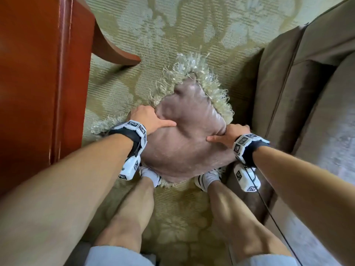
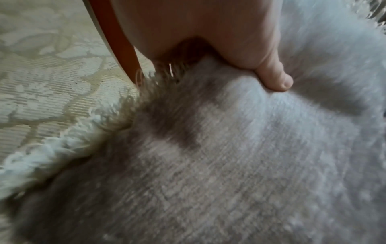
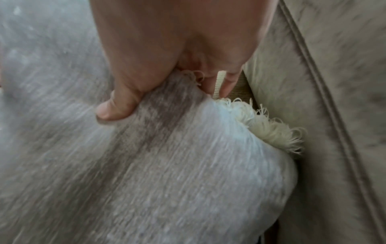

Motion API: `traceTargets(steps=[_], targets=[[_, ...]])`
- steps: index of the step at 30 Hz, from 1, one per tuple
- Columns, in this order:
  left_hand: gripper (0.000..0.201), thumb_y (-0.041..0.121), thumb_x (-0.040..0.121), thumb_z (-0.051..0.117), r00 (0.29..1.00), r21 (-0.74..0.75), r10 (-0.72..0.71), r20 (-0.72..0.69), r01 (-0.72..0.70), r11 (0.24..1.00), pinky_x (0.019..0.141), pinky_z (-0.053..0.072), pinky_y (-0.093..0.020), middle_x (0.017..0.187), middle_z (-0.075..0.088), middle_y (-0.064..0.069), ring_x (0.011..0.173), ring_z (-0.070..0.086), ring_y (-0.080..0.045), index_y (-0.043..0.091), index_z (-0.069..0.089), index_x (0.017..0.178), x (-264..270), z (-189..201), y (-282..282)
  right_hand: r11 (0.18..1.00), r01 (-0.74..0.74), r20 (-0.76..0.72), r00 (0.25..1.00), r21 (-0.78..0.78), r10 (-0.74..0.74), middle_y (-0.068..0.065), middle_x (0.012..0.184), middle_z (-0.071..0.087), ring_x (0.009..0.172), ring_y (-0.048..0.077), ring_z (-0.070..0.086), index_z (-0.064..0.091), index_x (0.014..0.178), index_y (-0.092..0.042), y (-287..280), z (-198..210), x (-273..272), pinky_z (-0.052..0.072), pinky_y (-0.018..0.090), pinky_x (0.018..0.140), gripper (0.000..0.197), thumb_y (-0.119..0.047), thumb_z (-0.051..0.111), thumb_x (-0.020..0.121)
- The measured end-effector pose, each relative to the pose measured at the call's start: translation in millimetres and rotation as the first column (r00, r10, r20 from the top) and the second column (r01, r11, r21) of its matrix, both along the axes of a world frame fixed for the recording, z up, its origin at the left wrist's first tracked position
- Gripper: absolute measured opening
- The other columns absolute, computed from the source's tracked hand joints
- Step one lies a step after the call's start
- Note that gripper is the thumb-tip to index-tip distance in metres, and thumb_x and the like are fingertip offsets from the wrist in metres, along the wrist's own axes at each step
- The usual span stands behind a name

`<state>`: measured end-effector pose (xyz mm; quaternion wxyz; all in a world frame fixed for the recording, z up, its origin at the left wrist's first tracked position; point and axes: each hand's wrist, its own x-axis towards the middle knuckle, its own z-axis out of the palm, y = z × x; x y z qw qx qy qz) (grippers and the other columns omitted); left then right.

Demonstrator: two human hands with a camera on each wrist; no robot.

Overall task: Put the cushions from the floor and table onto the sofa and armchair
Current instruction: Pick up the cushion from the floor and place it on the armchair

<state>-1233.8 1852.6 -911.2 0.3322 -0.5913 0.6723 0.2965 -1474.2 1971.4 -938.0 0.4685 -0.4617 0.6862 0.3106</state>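
A mauve-grey velvet cushion (image 1: 184,139) with a cream fringe sits over the patterned carpet just in front of my feet. My left hand (image 1: 149,120) grips its left edge, thumb pressed on the top face and fingers curled under the fringe. My right hand (image 1: 228,136) grips the right edge the same way, close to the sofa. In the left wrist view the thumb (image 2: 275,79) digs into the cushion (image 2: 229,156). In the right wrist view my right hand (image 3: 167,85) pinches the cushion (image 3: 167,165) beside its fringe. Whether the cushion still touches the floor is unclear.
A beige-brown sofa (image 1: 299,89) stands along the right, its front panel (image 3: 334,99) almost against the cushion. A reddish wooden table (image 1: 38,73) with a curved leg (image 2: 123,46) fills the left. Green floral carpet (image 1: 172,25) lies between them.
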Motion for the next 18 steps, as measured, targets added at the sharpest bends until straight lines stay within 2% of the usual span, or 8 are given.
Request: traceTargets(steps=[3,7,9,13,15,18], targets=[[0.099,0.088,0.061,0.057,1.000,-0.006,-0.029,-0.001,0.029,1.000,0.090,0.043,-0.037,0.114,0.065,-0.025,0.111,0.058,-0.037,0.000,0.065,0.106,-12,17,10,1.000,-0.012,-0.010,1.000,0.007,0.012,-0.002,0.068,0.051,0.094,0.028,0.061,0.050,0.069,-0.018,16,9,-10,0.037,0.039,0.090,0.067,-0.085,0.044,0.072],[0.094,0.089,0.059,0.058,0.997,-0.026,-0.077,-0.017,0.077,0.997,0.087,0.044,-0.037,0.110,0.067,-0.022,0.107,0.060,-0.036,0.004,0.064,0.098,-19,38,15,0.998,0.034,-0.024,0.999,-0.054,-0.036,0.003,0.077,0.059,0.094,0.029,0.063,0.053,0.071,-0.016,31,28,-16,0.043,0.036,0.081,0.070,-0.085,0.047,0.070],[0.093,0.090,0.058,0.057,0.996,-0.037,-0.093,-0.019,0.092,0.995,0.085,0.044,-0.036,0.108,0.067,-0.021,0.105,0.061,-0.035,0.004,0.064,0.095,-20,52,14,0.995,0.062,-0.016,0.998,-0.077,-0.063,0.002,0.071,0.055,0.090,0.029,0.063,0.052,0.067,-0.016,31,42,-18,0.043,0.034,0.072,0.070,-0.085,0.049,0.068],[0.095,0.091,0.056,0.058,0.994,-0.065,-0.106,-0.016,0.105,0.992,0.076,0.042,-0.034,0.105,0.068,-0.020,0.101,0.063,-0.034,0.005,0.064,0.095,-23,85,0,0.984,0.148,0.010,0.989,-0.101,-0.148,0.007,0.082,0.064,0.086,0.030,0.064,0.064,0.079,-0.010,27,75,-19,0.050,0.034,0.072,0.077,-0.085,0.054,0.064],[0.097,0.092,0.054,0.058,0.991,-0.078,-0.131,-0.019,0.129,0.989,0.072,0.040,-0.032,0.103,0.069,-0.018,0.099,0.063,-0.033,0.006,0.064,0.097,-27,103,-7,0.979,0.173,0.008,0.985,-0.106,-0.173,0.007,0.081,0.063,0.086,0.030,0.065,0.063,0.079,-0.010,27,94,-19,0.049,0.032,0.070,0.076,-0.084,0.055,0.066],[0.093,0.089,0.054,0.061,0.986,-0.087,-0.165,-0.038,0.161,0.983,0.074,0.042,-0.033,0.103,0.069,-0.017,0.099,0.064,-0.033,0.007,0.065,0.098,-37,129,-13,0.975,0.195,-0.008,0.980,-0.101,-0.197,0.006,0.081,0.062,0.088,0.030,0.065,0.060,0.077,-0.012,29,120,-21,0.046,0.030,0.068,0.072,-0.083,0.054,0.069]])
